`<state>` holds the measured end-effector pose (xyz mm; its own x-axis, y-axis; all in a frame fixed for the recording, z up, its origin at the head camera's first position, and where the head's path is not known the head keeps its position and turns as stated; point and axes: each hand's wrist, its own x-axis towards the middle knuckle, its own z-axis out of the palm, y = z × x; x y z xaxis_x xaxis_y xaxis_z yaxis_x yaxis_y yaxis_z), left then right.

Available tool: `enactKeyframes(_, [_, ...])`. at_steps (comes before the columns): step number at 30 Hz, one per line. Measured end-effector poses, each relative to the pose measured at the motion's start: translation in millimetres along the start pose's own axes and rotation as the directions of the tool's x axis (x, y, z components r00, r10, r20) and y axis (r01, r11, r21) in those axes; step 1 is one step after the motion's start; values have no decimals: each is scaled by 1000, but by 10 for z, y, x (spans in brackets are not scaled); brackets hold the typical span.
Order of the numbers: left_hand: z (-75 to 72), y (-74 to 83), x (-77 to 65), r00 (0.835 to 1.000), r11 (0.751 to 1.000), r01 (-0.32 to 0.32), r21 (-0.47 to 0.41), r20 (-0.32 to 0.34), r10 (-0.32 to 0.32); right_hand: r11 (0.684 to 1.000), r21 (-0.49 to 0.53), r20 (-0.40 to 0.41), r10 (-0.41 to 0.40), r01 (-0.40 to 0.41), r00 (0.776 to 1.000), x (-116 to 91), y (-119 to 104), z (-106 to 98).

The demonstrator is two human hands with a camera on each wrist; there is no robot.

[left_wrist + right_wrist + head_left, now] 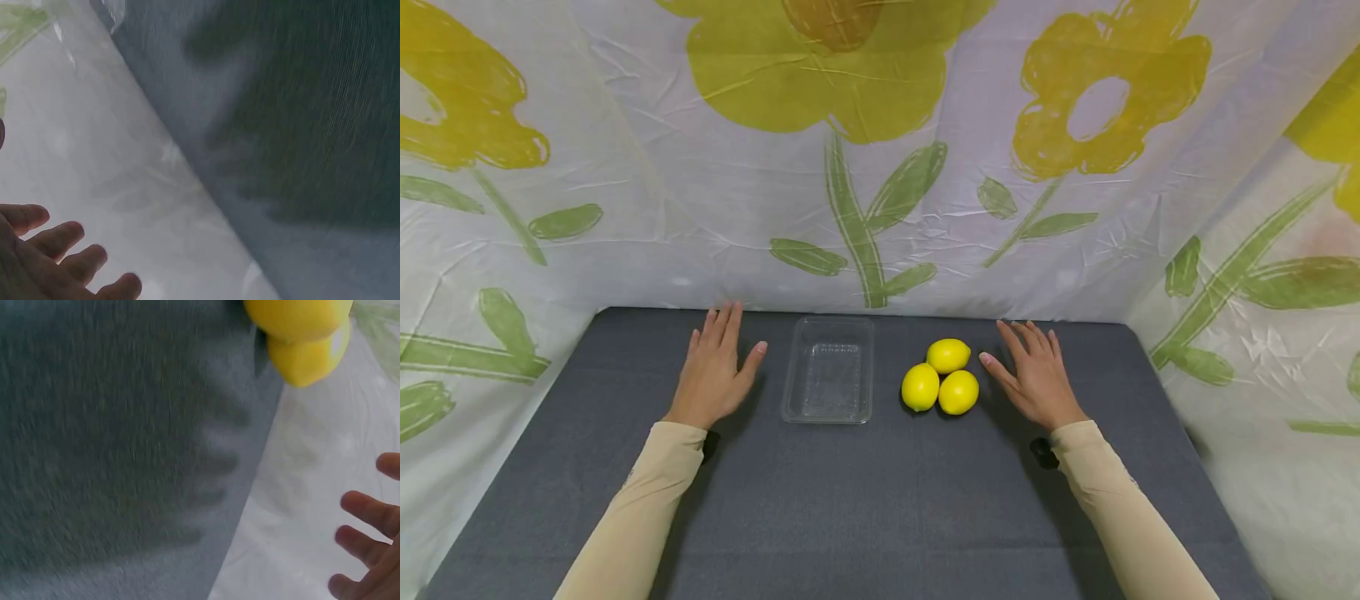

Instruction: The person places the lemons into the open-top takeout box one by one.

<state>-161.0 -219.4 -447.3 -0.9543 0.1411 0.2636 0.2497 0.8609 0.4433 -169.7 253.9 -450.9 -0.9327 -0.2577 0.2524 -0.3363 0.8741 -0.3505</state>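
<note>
Three yellow lemons sit in a close cluster right of the table's middle: a back lemon (pixel 948 356), a left lemon (pixel 921 387) and a front right lemon (pixel 958 392). To their left lies a clear plastic tray (pixel 790 392) with nothing in it. My left hand (pixel 713 372) is left of the tray, fingers extended and thumb apart, holding nothing. On the other side, my right hand (pixel 1032 377) is just right of the lemons with its fingers spread, apart from them. In the right wrist view, two lemons (pixel 299 315) show at the top edge.
A dark grey cloth covers the table (pixel 865 517). Behind it and along both sides hangs a white curtain (pixel 715 217) printed with yellow flowers and green leaves. A dark wrist device (pixel 1043 453) shows at my right sleeve, another at the left.
</note>
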Motion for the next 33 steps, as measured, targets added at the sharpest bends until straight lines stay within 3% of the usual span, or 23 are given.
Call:
enactKeyframes(7, [146, 58, -137, 986, 984, 90, -155, 153, -67, 994, 97, 36, 45, -48, 998, -111, -97, 52])
enactKeyframes(13, [278, 111, -243, 972, 973, 110, -204, 227, -63, 988, 137, 57, 63, -70, 996, -201, -145, 80])
enactKeyframes(25, [434, 225, -319, 946, 993, 92, -69, 318, -66, 990, 135, 91, 33, -45, 995, -272, -202, 141])
enactKeyframes(33, [483, 237, -325, 934, 992, 120, -45, 345, -97, 986, 158, 126, 41, -61, 991, -292, -210, 127])
